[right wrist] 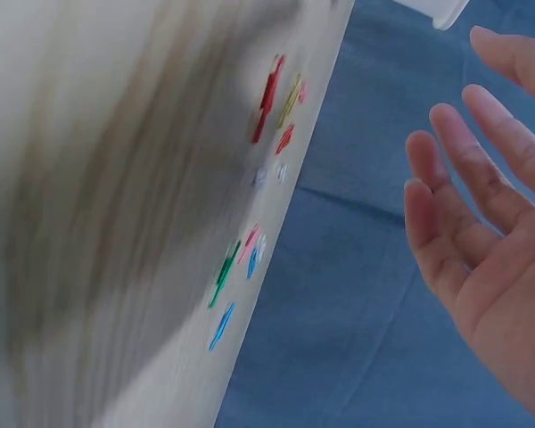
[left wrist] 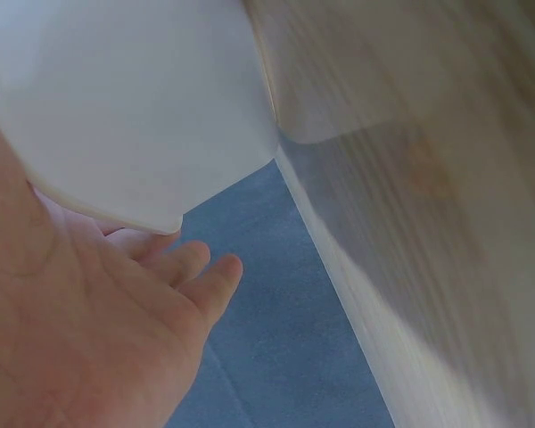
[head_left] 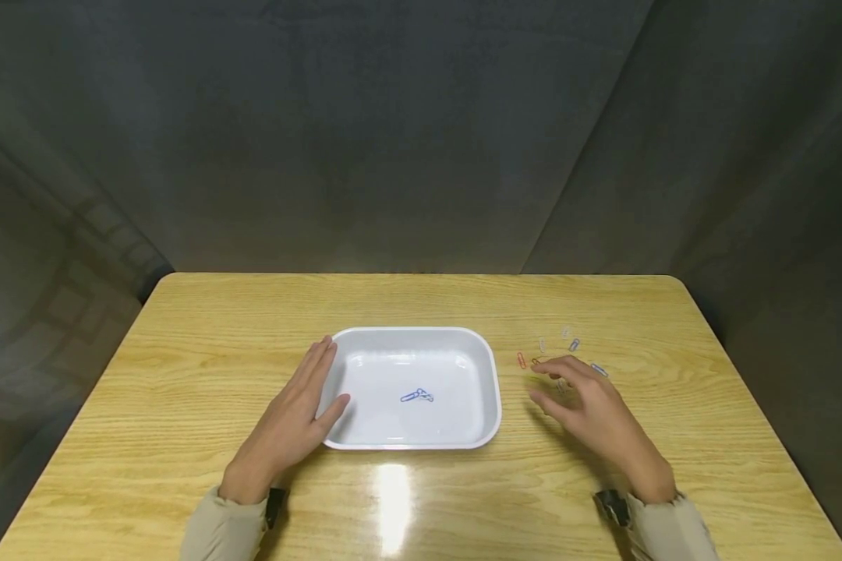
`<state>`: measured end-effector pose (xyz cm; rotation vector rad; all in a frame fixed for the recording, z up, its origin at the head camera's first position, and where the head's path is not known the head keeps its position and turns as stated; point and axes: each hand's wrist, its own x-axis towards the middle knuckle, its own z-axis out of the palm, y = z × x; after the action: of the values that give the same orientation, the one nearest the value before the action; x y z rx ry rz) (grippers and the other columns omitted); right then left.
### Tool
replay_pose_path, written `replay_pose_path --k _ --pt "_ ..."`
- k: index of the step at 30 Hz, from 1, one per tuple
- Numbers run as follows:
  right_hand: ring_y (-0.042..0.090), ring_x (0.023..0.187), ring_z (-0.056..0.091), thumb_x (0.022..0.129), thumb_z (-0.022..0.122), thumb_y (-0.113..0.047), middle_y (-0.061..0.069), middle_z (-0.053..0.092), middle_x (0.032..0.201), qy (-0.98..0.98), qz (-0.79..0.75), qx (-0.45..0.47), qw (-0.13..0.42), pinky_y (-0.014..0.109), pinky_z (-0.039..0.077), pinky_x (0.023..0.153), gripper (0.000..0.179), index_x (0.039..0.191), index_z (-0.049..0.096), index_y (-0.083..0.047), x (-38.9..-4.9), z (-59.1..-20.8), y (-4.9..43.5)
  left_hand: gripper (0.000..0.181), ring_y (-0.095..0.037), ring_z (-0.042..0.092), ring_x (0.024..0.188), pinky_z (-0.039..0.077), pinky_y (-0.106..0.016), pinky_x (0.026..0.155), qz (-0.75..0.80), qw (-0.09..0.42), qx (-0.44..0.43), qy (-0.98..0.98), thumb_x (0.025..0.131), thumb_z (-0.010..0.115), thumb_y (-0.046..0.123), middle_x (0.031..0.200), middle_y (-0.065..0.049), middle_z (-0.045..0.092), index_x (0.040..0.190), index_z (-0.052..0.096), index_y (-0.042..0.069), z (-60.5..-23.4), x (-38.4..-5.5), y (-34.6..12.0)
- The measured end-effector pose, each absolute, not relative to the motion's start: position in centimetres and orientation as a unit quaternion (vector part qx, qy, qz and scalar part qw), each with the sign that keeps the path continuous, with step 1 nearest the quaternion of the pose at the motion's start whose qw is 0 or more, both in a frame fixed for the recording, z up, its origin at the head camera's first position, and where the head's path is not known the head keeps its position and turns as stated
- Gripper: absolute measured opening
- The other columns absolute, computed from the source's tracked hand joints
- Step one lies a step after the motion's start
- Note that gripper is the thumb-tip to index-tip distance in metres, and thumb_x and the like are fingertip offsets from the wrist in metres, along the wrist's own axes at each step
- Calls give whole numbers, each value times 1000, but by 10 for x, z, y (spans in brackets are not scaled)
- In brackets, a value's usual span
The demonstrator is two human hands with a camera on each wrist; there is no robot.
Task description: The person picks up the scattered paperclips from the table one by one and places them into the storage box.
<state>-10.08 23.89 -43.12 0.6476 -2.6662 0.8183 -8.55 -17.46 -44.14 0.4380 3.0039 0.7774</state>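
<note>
My left hand (head_left: 288, 425) rests against the left side of a white rectangular tray (head_left: 421, 446), fingers straight along the rim and thumb reaching over its inner side. Inside the tray lie a few paper clips (head_left: 410, 396), at least one of them blue. My right hand (head_left: 592, 409) hovers over loose paper clips to the tray's right, thumb and index finger apart. Among these are a red paper clip (head_left: 521, 361) and a blue paper clip (head_left: 599, 370). A green paper clip (right wrist: 224, 276) shows in the right wrist view, where nothing is seen in that hand.
The wooden table (head_left: 182, 374) carries the tray near its middle. Dark grey cloth (head_left: 393, 156) hangs behind the table and along its sides. A bright light reflection lies on the wood in front of the tray.
</note>
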Motion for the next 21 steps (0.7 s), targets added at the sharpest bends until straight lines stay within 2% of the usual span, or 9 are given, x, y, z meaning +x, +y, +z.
replay_pose_path --k 10,13,21 --pt "26 97 68 81 81 -12 4 71 110 -930 289 200 110 48 58 78 34 114 71 -7 -92 -435 249 79 -30 12 156 23 -55 122 244 0 139 960 102 50 46 168 -9 11 161 10 11 -441 -85 -174" --pt "30 101 68 80 82 -12 5 71 109 -931 289 196 105 51 58 81 35 113 71 -6 -89 -437 252 79 -29 11 156 23 -55 122 245 2 138 960 101 51 44 168 -9 10 161 10 12 -441 -85 -173" --pt "28 101 69 80 83 -16 2 72 107 -942 271 178 89 50 58 83 35 111 72 -8 -87 -443 263 79 -28 11 156 23 -55 123 246 2 136 960 102 51 44 168 -8 10 161 11 11 -440 -85 -173"
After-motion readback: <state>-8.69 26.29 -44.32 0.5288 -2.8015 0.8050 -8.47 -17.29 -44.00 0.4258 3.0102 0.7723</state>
